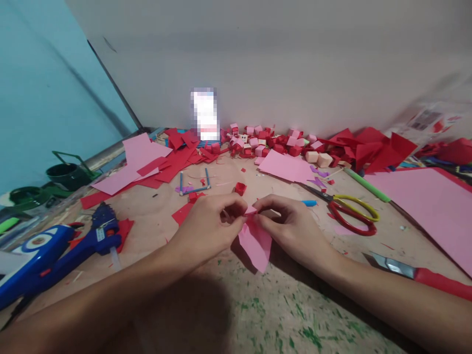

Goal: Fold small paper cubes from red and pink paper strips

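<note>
My left hand [212, 221] and my right hand [291, 223] meet at the middle of the work surface. Both pinch the top edge of a pink paper piece [256, 243], which hangs down between them in a pointed shape. The fingers of both hands are closed on the paper's folded top. A small red folded paper cube [240, 188] lies just beyond my left hand. Scissors [350, 212] with red and yellow handles lie to the right of my right hand.
A blue glue gun [55, 250] lies at the left. A red-handled cutter knife [416, 274] lies at the right. Pink paper sheets [435, 206] and red scraps [173, 162] cover the back. A pile of red and pink paper cubes [265, 141] lines the wall.
</note>
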Demonstrator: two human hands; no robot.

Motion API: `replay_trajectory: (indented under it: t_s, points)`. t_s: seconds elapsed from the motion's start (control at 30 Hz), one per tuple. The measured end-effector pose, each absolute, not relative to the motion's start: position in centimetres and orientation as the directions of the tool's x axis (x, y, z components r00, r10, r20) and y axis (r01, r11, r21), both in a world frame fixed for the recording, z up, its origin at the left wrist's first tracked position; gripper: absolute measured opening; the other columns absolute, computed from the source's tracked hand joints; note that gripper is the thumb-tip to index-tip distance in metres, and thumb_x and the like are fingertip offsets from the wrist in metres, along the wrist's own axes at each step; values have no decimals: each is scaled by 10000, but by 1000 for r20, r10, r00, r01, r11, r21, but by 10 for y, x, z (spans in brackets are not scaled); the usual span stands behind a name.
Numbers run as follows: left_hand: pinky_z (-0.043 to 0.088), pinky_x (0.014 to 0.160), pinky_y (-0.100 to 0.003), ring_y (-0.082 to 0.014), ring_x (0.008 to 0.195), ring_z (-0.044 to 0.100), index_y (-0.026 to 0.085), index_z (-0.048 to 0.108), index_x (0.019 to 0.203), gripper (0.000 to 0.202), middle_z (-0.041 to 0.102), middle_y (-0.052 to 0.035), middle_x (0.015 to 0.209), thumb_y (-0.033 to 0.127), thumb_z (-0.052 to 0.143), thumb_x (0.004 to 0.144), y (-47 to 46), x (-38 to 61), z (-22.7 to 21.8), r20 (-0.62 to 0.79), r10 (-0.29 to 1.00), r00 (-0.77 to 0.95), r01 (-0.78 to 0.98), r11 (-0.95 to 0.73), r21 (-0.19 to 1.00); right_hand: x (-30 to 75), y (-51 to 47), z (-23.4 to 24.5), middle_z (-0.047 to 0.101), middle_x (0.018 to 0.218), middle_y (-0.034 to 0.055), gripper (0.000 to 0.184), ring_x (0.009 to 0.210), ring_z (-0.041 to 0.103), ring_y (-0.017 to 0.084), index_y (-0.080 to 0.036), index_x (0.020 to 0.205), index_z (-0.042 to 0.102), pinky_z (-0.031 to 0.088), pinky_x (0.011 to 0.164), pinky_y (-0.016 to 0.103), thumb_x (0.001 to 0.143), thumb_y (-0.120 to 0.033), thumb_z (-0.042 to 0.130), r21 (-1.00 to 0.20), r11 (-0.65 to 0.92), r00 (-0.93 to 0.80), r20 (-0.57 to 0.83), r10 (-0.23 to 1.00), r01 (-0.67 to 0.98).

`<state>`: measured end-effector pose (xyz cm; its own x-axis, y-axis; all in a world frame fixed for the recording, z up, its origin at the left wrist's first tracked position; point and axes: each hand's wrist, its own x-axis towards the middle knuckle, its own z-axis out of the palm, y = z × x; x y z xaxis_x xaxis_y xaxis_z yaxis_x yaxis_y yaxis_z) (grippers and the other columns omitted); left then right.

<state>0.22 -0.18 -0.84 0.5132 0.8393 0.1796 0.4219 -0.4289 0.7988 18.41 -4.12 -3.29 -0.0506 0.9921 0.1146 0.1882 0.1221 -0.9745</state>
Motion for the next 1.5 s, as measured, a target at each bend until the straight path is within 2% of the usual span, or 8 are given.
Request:
replay_trajectory:
  t_s: [0.27,0.4,0.57,0.77,0.9,1.07,1.17,1.5]
  points:
    - [478,678,-244,-134,747,612,181,656,777,151,655,15,791,57,579,814,3,2,-14,176,799,575,344,-432,834,188,-37,-35,732,849,19,24,759,680,165,-191,819,686,536,703,293,832,-193,666,-978,102,-98,85,992,184]
    - [489,714,-254,-145,783,625,175,683,738,143,674,-3,809,78,614,816,6,3,-15,177,808,562,275,-384,882,190,-35,-35,754,889,24,94,822,703,175,-201,795,695,554,764,305,840,-164,622,-973,143,-105,125,987,182]
    - [509,768,-285,-164,816,651,175,737,715,172,696,-27,834,86,639,825,10,3,-17,160,810,564,293,-377,878,191,-33,-34,779,916,42,177,908,719,196,-203,744,725,555,845,330,823,-132,584,-955,208,-150,178,972,211]
    - [531,789,-277,-165,876,668,176,752,768,247,716,-34,890,33,565,841,7,3,-18,219,781,584,318,-469,824,190,-35,-32,788,906,44,288,914,735,199,-202,733,751,557,862,340,767,-58,504,-934,217,-147,182,972,282]
    - [541,766,-271,-157,838,671,177,733,788,235,718,-22,872,39,550,841,5,2,-18,258,768,586,346,-525,777,188,-38,-33,789,926,48,297,927,737,209,-207,753,751,562,850,347,773,-53,498,-894,281,-143,245,959,348]
    - [520,697,-257,-148,760,660,178,697,827,108,702,1,807,106,620,851,3,4,-18,219,800,558,383,-483,787,187,-40,-34,773,873,38,252,902,727,219,-218,762,720,560,808,343,797,-68,519,-871,301,-132,271,953,389]
    - [506,693,-254,-145,757,663,178,723,862,149,727,-2,822,98,597,864,1,6,-16,210,803,557,387,-475,790,187,-41,-35,753,807,24,225,863,717,218,-220,780,705,555,776,336,802,-84,528,-876,270,-112,245,963,400]
    - [444,700,-308,-192,788,655,192,783,812,199,755,-24,812,133,606,881,2,4,-6,159,778,607,611,-586,532,188,-42,-39,712,718,14,162,906,714,247,-224,768,648,544,743,337,817,-96,563,-910,212,-106,186,977,357]
